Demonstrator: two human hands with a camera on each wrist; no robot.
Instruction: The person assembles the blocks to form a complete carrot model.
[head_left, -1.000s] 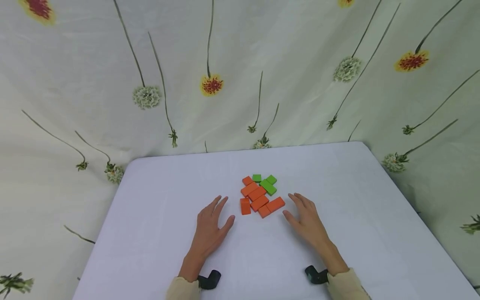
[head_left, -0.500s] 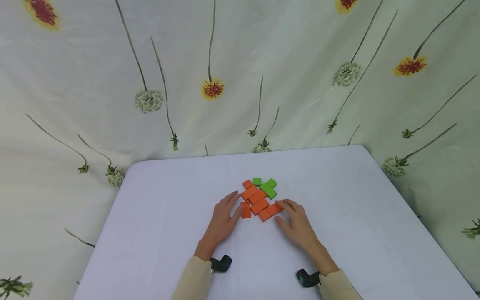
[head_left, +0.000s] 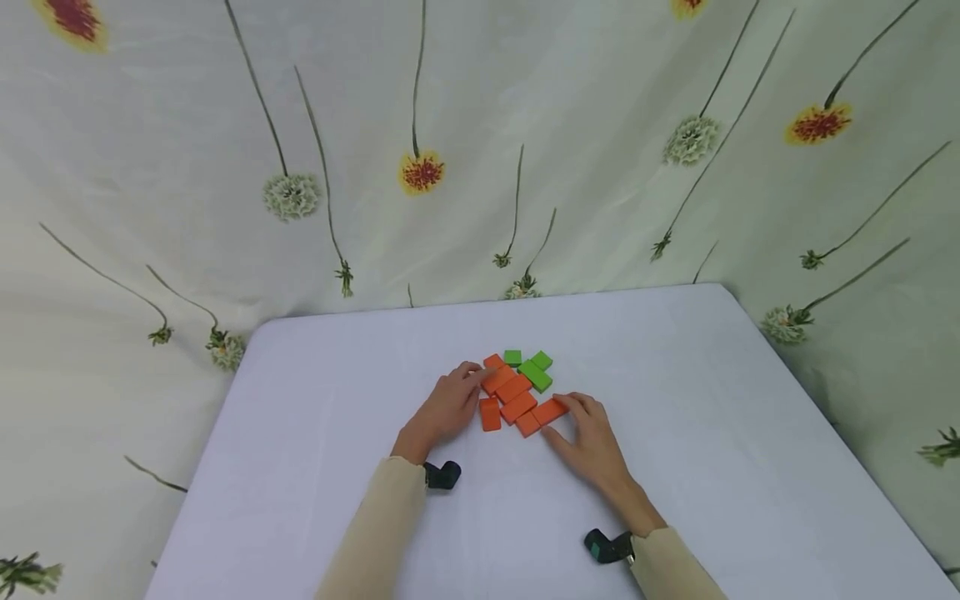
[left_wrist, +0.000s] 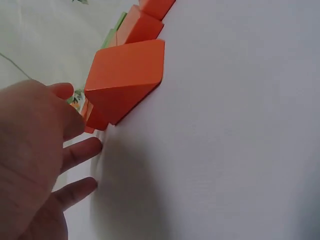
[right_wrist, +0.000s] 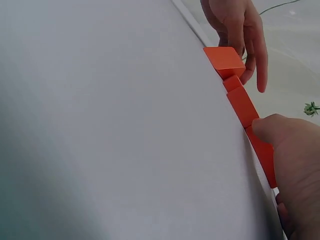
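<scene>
Several orange blocks lie bunched on the white table, seen in the head view, with an orange block (head_left: 490,414) set upright-wise at the near left and a pair of larger ones (head_left: 513,388) in the middle. Green blocks (head_left: 536,376) sit at the far right of the bunch. My left hand (head_left: 450,403) reaches in from the left, its fingertips at the upper-left orange block (head_left: 497,381), fingers loosely extended. My right hand (head_left: 590,439) pinches the rightmost orange block (head_left: 550,412), thumb on its near side and fingers at its far end.
The white table (head_left: 337,433) spreads around the blocks, its far edge against a flower-patterned cloth (head_left: 600,192). A dark camera mount sits on the left wrist (head_left: 442,475) and another on the right wrist (head_left: 607,547).
My left hand has moved right and forward, from beside the blocks to the upper-left ones. My right hand has come in from the right and taken hold of the rightmost orange block.
</scene>
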